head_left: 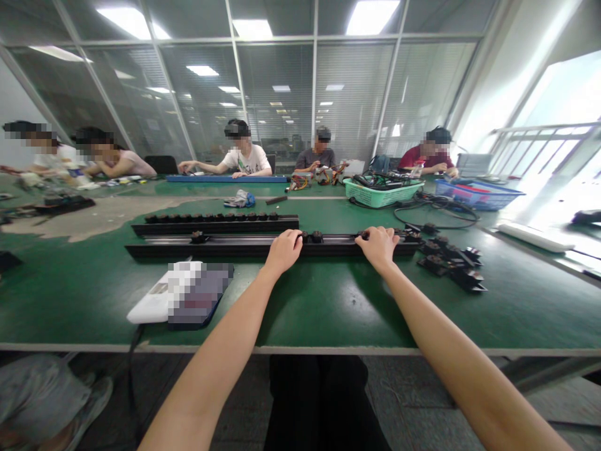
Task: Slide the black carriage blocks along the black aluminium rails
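Observation:
A long black rail (pixel 338 248) with a silver channel lies crosswise on the table. Small black modules sit along its channel; one (pixel 317 237) is just right of my left hand, another (pixel 199 237) far to the left. My left hand (pixel 284 252) is curled over the rail, its fingertips closed on a small black module. Farther right, my right hand (pixel 379 248) pinches another small black module (pixel 362 235) at the channel. The fingers partly hide both held modules. Behind this rail lies a second black rail (pixel 216 225), lined with several similar modules.
Loose black modules (pixel 451 260) are piled at the rail's right end. A white device (pixel 154 294) and a dark phone-like slab (pixel 206 297) lie front left. Behind stand a green basket (pixel 382 195) and a blue basket (pixel 483 195), with cables nearby. Several people sit across the table.

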`<state>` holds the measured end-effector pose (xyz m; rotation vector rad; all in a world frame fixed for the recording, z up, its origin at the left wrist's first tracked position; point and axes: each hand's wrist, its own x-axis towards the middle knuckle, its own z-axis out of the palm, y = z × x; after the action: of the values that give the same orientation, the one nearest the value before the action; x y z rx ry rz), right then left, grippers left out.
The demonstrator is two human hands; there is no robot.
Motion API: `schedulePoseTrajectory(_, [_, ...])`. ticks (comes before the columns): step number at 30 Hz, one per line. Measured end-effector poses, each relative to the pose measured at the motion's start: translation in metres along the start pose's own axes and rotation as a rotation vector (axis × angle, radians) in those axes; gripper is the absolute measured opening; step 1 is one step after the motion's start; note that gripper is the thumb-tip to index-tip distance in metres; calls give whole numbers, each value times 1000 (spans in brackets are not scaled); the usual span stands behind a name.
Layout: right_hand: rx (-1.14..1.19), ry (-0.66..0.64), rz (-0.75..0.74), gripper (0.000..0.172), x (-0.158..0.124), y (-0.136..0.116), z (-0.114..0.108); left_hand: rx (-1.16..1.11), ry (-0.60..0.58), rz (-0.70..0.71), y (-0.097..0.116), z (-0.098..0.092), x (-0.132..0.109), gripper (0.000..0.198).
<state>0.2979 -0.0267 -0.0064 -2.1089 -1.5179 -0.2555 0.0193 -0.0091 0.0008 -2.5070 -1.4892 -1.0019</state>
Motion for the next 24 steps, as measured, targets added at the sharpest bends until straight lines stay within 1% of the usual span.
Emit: schedulePoseTrajectory(24, [-8,13,10,41,6,10,0,-6,1,2,0,0,0,33])
